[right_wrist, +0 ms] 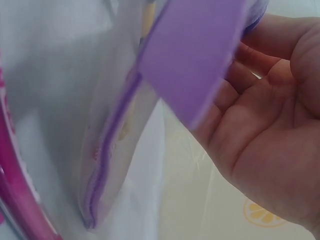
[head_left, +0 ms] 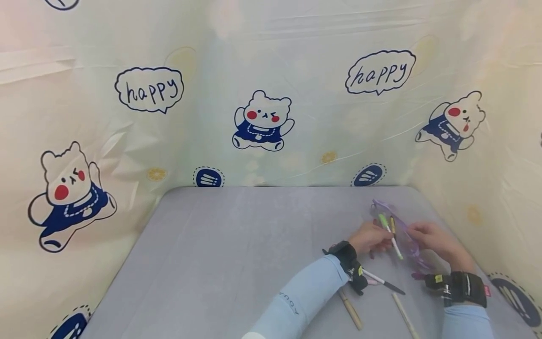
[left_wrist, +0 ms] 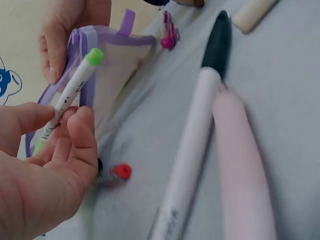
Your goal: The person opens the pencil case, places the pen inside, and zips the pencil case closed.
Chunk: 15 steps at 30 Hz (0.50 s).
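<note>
My left hand [head_left: 369,238] pinches a white marker with green ends [left_wrist: 75,87] between thumb and fingers. The marker slants across the opening of a see-through pouch with purple trim [left_wrist: 117,60]. My right hand [head_left: 436,240] grips the pouch by its purple edge, holding it up over the right side of the table. In the right wrist view a purple tab [right_wrist: 192,55] hangs in front of the right hand's fingers, and a yellowish pen [right_wrist: 148,20] shows by the pouch's mesh. The left hand's fingers reach right at the pouch's rim.
Near my left wrist lie a white pen with a dark cap [head_left: 384,281] and a pink pen [left_wrist: 242,165]. Closer to me are a tan stick [head_left: 350,310] and a pale stick [head_left: 404,313]. A magenta pen [right_wrist: 20,190] lies beside the pouch, and a red-ended pen [left_wrist: 122,171] beneath.
</note>
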Each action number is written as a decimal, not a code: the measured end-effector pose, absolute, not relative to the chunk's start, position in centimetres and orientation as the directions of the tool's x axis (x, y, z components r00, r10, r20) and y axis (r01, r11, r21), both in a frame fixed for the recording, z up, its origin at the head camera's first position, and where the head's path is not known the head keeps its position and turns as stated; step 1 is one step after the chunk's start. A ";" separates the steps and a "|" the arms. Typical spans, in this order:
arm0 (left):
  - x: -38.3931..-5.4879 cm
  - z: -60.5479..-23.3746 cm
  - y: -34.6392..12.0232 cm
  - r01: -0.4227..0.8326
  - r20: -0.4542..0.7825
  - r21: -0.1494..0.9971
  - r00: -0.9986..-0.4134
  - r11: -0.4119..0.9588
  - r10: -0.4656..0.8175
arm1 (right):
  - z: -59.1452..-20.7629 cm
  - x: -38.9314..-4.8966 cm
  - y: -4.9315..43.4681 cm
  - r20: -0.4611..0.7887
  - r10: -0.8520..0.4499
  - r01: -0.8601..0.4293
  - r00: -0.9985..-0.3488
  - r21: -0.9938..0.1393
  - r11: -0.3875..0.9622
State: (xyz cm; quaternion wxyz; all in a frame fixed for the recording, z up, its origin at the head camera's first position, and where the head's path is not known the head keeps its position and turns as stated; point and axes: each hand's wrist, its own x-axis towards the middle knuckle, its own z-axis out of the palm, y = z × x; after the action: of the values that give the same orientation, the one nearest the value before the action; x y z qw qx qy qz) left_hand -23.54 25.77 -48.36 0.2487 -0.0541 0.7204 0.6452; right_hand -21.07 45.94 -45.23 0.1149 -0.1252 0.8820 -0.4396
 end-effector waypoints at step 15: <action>-23.5 -47.8 25.4 -0.324 -0.332 0.943 -0.915 0.076 0.228 | -45.1 -21.0 46.0 -0.103 -0.289 -0.105 -0.952 -0.776 0.622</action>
State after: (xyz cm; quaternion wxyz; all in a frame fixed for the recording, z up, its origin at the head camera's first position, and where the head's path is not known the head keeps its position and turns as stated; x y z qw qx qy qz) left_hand -23.52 25.41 -47.77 0.2031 -0.0340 0.7048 0.6789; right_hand -21.00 46.04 -45.08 0.1092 -0.1103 0.8940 -0.4204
